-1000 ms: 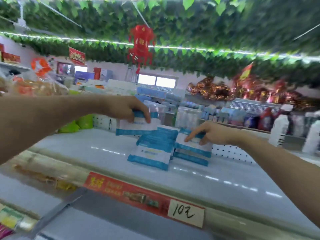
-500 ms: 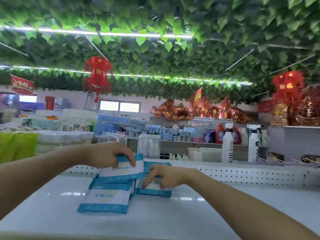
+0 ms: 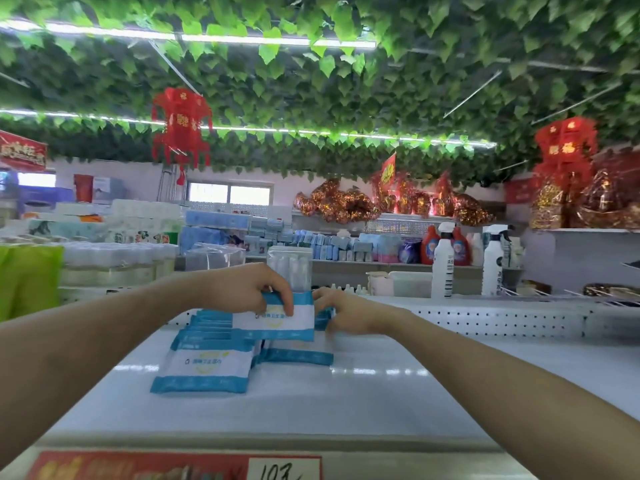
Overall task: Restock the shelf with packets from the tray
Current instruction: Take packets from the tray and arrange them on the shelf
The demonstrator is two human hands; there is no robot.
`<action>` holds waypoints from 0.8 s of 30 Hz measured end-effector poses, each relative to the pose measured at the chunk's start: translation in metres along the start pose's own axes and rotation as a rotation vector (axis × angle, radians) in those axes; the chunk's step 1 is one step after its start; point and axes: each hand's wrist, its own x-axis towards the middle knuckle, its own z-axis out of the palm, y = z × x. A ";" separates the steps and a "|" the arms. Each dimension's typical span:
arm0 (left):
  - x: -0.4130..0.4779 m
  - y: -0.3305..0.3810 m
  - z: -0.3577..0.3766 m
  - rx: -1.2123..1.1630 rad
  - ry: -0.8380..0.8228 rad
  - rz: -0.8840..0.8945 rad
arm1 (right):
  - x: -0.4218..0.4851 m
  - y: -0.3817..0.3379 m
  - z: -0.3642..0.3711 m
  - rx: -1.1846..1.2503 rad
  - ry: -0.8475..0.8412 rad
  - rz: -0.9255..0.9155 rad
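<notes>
Risk: the left hand point(image 3: 242, 292) pinches 1 packet point(image 3: 277, 322) by its top edge, upright over the right pile point(image 3: 298, 355) on the shelf point(image 3: 381, 393). The wrappers look slick, so a crooked release could slide it off or skew the pile. The right hand point(image 3: 353, 315) is curled against that pile's far side, just beside the packet (grip or mere touch: cannot tell), and a shove there could push it into the left pile point(image 3: 204, 370). Count: 2 hands, 1 packet in hand, 2 piles side by side, layers per pile not countable, tray not in view.
</notes>
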 end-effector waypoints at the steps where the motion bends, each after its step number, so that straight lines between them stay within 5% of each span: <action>1: 0.006 0.002 0.003 -0.003 -0.002 0.009 | -0.003 0.003 -0.004 0.000 0.016 0.014; 24: 0.060 -0.026 0.068 0.115 -0.075 0.051 | -0.024 0.034 -0.023 -0.134 0.121 0.048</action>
